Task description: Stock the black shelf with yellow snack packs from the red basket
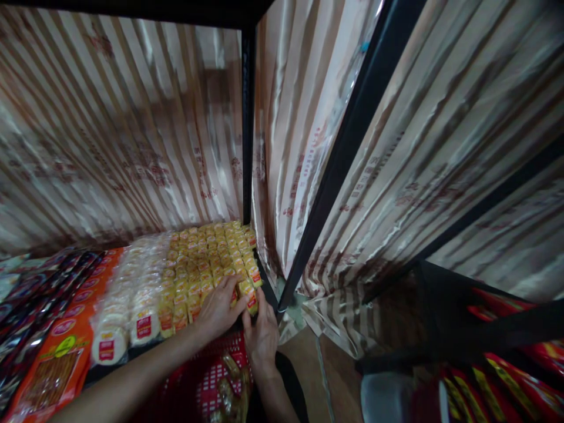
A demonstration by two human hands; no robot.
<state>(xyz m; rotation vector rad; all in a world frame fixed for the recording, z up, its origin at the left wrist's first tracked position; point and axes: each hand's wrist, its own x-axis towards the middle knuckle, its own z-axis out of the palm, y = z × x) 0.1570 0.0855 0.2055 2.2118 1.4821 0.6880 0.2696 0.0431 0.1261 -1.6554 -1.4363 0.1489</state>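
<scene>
So left hand (pixel 220 311) and right hand (pixel 261 335) are both pinching a yellow packet (pixel 248 294) by the packed rows (pixel 198 252), probably steadying it from either side.

At 7 o'clock a bare left hand (pixel 222 308) is shown, joined by a slim wrist to a bare left forearm (pixel 145 373) that is cut off by the frame towards 8 o'clock. At 6 o'clock a bare right hand (pixel 263 333) and forearm are seen, flanked by a rounded, plain black shape (pixel 291 382), apparently a clothed leg; its fabric cannot be made out.
</scene>
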